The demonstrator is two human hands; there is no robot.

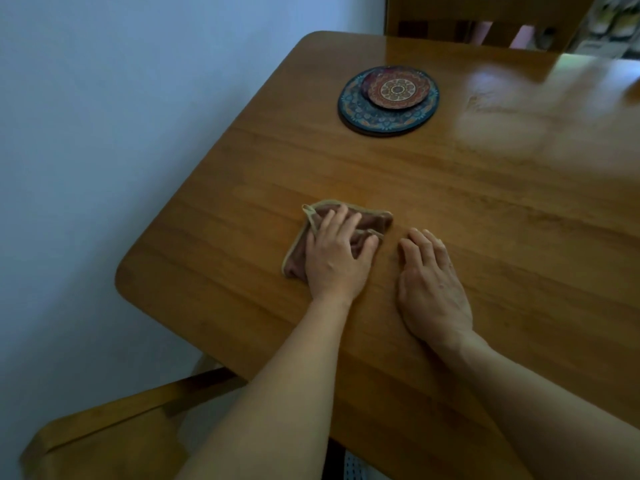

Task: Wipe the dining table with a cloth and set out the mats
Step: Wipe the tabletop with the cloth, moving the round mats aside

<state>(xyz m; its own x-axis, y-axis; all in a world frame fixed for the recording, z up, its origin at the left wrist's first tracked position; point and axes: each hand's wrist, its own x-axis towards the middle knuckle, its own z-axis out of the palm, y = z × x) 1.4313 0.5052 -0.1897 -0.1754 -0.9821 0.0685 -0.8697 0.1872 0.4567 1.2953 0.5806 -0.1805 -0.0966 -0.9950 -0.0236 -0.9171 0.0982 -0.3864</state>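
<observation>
A folded brown cloth (372, 221) with a tan border lies on the wooden dining table (485, 209) near its left end. My left hand (337, 256) rests flat on the cloth, fingers spread and straight. My right hand (433, 282) lies palm down on the bare wood just right of the cloth, not touching it. Farther back sit two round patterned mats: a small red one (398, 88) stacked on a larger blue one (360, 114).
A wooden chair (114, 434) stands at the table's near left corner. Another chair back (485, 15) rises behind the far edge. A pale wall (104, 133) runs along the table's left side. A glossy reflection covers the table's far right.
</observation>
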